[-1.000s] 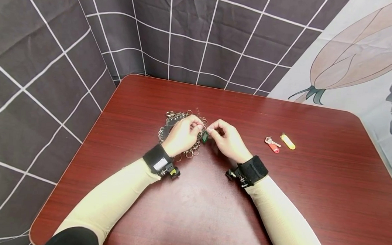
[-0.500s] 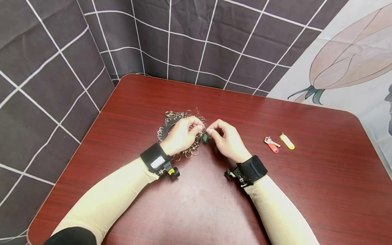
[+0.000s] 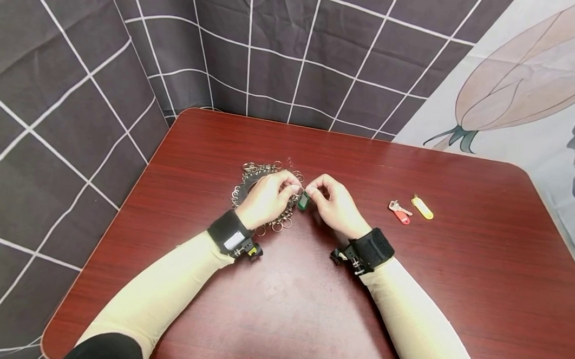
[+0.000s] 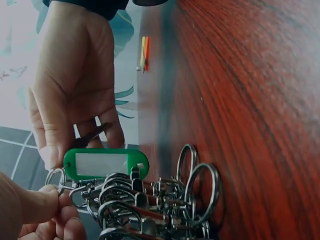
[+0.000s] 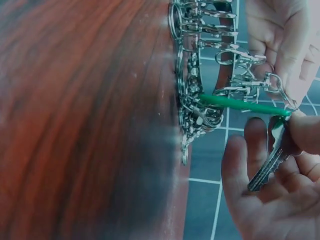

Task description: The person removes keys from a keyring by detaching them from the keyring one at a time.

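Note:
My left hand (image 3: 267, 198) pinches a metal split ring (image 4: 55, 180) between thumb and fingers. The ring joins a dark loop (image 5: 226, 75) carrying many metal clips and rings, which lies on the table under that hand. Opposite it, my right hand (image 3: 337, 206) pinches the ring end of a green key tag (image 4: 102, 164) with a pale label window. A metal key (image 5: 270, 160) hangs with the tag, in front of the right hand's fingers. Fingertips of both hands nearly meet at the ring. Whether the tag's ring is threaded on the split ring cannot be told.
To the right on the reddish-brown table (image 3: 271, 309) lie a red key tag (image 3: 402, 217) with a key (image 3: 400, 207) and a yellow key tag (image 3: 422, 207). Dark gridded cloth (image 3: 275, 43) hangs behind the table's far edge.
The green tag has shifted slightly right and turned so its label faces up more. My right hand has moved a little to the right; the left stays nearly in place.

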Demonstrator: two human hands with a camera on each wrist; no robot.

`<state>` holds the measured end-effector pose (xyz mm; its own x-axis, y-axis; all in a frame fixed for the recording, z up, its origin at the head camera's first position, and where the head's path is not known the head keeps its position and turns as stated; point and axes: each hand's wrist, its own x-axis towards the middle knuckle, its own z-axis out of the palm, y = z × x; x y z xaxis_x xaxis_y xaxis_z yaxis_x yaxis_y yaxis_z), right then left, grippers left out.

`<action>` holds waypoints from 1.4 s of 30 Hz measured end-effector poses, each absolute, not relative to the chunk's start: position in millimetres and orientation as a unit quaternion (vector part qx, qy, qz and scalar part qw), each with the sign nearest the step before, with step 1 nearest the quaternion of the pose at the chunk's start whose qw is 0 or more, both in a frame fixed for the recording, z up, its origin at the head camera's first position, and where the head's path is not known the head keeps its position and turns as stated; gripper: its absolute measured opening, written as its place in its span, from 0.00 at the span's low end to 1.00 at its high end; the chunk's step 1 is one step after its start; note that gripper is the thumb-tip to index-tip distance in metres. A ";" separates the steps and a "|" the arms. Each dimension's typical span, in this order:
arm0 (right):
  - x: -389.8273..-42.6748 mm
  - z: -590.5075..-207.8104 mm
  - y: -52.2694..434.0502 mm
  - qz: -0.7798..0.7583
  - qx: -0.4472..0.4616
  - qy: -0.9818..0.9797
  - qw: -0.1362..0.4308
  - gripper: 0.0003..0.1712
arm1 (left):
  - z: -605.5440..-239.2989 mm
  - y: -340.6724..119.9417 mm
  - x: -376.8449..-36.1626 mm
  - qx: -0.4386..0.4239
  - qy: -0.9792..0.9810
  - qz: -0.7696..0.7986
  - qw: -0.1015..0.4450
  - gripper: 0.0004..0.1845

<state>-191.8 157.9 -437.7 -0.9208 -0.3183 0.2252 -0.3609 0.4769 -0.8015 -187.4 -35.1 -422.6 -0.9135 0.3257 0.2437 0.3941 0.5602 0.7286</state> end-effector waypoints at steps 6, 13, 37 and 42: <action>-191.7 -439.6 157.5 0.524 0.201 -0.827 -0.033 0.04 | -423.7 -34.6 -187.1 -0.201 -0.882 -0.424 0.046 0.05; -190.5 -441.7 157.4 0.544 0.193 -0.815 -0.050 0.03 | -425.2 -33.9 -188.5 -0.196 -0.883 -0.423 0.054 0.05; -174.0 -409.0 150.3 0.521 0.209 -0.826 -0.056 0.05 | -428.2 -35.6 -191.1 -0.186 -0.887 -0.419 0.054 0.05; -173.5 -407.2 150.7 0.497 0.211 -0.840 -0.048 0.04 | -426.5 -35.0 -189.7 -0.186 -0.890 -0.416 0.025 0.06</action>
